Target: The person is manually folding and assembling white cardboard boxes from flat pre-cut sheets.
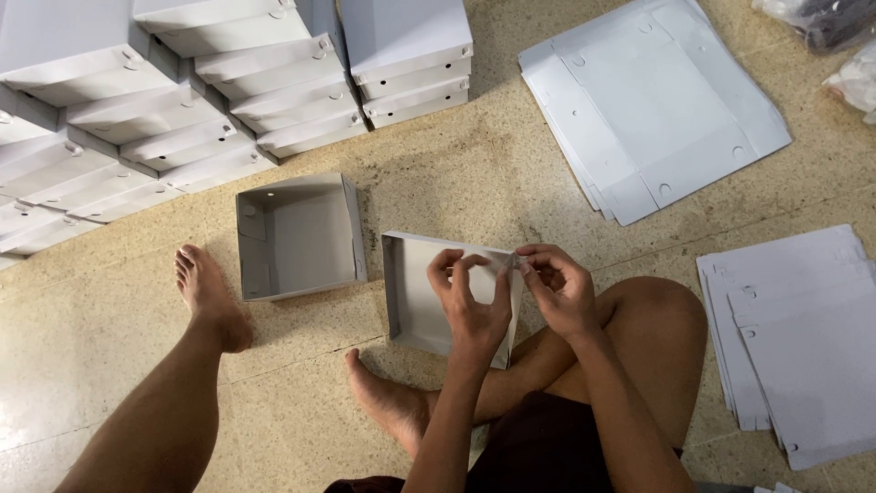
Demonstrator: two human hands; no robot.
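Observation:
A grey cardboard box (411, 288), open at the top, rests on the floor against my folded legs. My left hand (473, 301) grips its right wall from above, fingers curled over the edge. My right hand (558, 288) pinches the top corner of that same wall next to the left hand, fingertips closed on a small fastener or tab. A second folded grey box (297, 239) stands open just to the left, apart from both hands.
Stacks of finished grey boxes (182, 100) fill the upper left. A pile of flat box blanks (657, 100) lies at upper right, another flat pile (803, 338) at right. My bare left foot (212, 297) is stretched out beside the second box. Plastic bags (835, 36) sit at the top right corner.

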